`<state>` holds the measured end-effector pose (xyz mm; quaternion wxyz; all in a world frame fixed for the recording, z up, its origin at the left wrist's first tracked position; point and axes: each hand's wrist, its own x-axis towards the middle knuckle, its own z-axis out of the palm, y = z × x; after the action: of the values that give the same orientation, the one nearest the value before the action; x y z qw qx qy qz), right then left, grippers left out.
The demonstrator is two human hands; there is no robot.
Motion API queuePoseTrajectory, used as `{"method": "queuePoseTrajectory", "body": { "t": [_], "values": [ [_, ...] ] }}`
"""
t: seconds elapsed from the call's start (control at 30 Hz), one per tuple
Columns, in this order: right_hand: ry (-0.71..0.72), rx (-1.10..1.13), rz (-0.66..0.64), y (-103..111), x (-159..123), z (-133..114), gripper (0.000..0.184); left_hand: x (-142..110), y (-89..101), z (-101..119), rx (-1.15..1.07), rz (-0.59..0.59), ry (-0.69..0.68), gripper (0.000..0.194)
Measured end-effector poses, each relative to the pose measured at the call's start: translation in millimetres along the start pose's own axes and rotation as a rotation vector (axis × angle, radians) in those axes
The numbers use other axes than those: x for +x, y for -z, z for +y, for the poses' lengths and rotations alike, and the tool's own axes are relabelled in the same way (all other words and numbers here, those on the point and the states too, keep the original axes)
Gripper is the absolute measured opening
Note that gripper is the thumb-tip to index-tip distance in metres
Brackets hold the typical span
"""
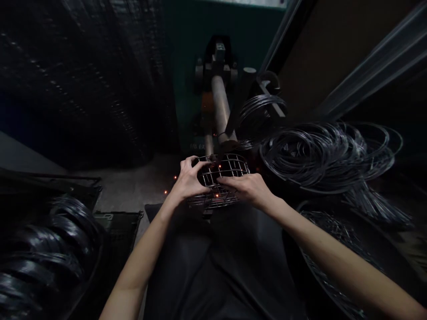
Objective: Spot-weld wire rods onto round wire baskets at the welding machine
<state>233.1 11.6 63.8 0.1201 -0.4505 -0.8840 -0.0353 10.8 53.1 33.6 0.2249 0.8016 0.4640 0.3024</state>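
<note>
Steadying wire basket (233,170) amid sparks (217,195), apparently mid-weld, with left hand (189,180) spread, right hand's (251,186) pinch unclear; probably needing careful alignment next.

Bare metal wire basket (233,171), dark cloth (230,275) below (matt, softly creased).

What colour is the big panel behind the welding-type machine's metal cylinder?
Dark green, seen best in the head view, behind the metal cylinder.

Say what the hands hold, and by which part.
The left hand grips the wire basket by its left side; whether the right hand holds or only touches it, I cannot tell.
</note>
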Motion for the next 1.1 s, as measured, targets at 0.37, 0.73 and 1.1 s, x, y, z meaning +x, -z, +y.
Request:
{"method": "queuePoseTrajectory", "body": {
  "t": [0.37, 0.73, 1.1],
  "values": [
    [-0.167, 0.062, 0.201, -11.4, -0.2, 8.5, 0.02, 19.8, 2.5, -9.1, 0.037, 0.048, -0.025, 0.077],
    [-0.235, 0.04, 0.225, -15.4, 20.0, 19.3, 0.016, 39.5, 8.4, -20.3, 0.03, 0.009, 0.036, 0.078],
    [-0.324, 0.119, 0.244, -14.7, 28.9, 24.5, 0.02, 50.7, 3.1, -32.7, 0.024, 0.02, 0.052, 0.086]
  ]
}}
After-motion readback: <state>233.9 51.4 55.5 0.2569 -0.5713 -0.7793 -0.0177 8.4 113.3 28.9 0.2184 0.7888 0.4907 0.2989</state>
